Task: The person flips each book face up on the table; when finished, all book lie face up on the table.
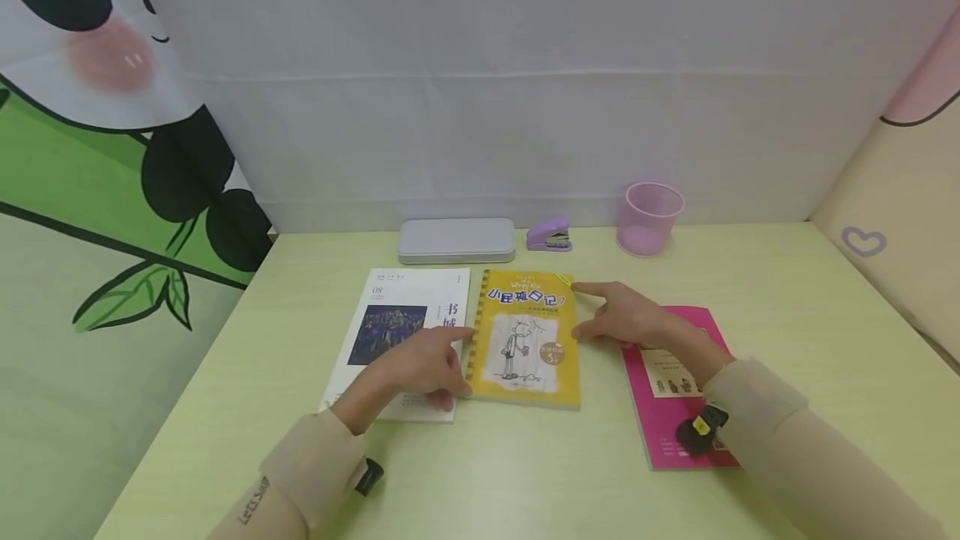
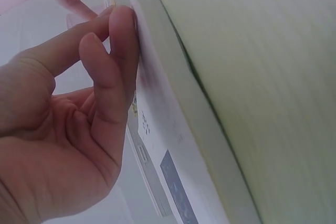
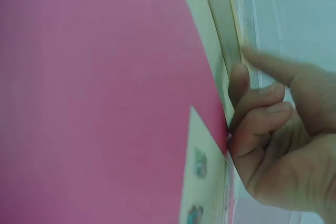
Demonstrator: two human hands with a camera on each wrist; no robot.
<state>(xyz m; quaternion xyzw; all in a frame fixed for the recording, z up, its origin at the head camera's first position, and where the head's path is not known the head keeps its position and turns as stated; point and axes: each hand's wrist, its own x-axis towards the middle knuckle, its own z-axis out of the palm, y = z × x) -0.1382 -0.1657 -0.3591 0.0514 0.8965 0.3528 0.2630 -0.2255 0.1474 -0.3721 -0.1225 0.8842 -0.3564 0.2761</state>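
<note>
A yellow comic book [image 1: 525, 357] lies flat in the middle of the table, with a drawn figure on its cover. My left hand [image 1: 420, 365] reaches across a white magazine [image 1: 390, 290], its index finger and thumb touching the comic book's left edge. From the other side, my right hand [image 1: 626, 315] touches the right edge with index finger and thumb, the wrist above a pink book [image 1: 660, 432]. In the right wrist view, the right hand's [image 3: 283, 124] other fingers are bent beside the pink cover [image 3: 105, 103]. Close over the white magazine [image 2: 168, 103] is the left hand [image 2: 68, 119] in its wrist view.
Along the table's back stand a grey flat case [image 1: 456, 240], a purple stapler [image 1: 550, 235] and a translucent pink cup [image 1: 649, 219]. Behind them rises a white cloth wall [image 1: 487, 107]. The light green tabletop [image 1: 540, 473] stretches toward me.
</note>
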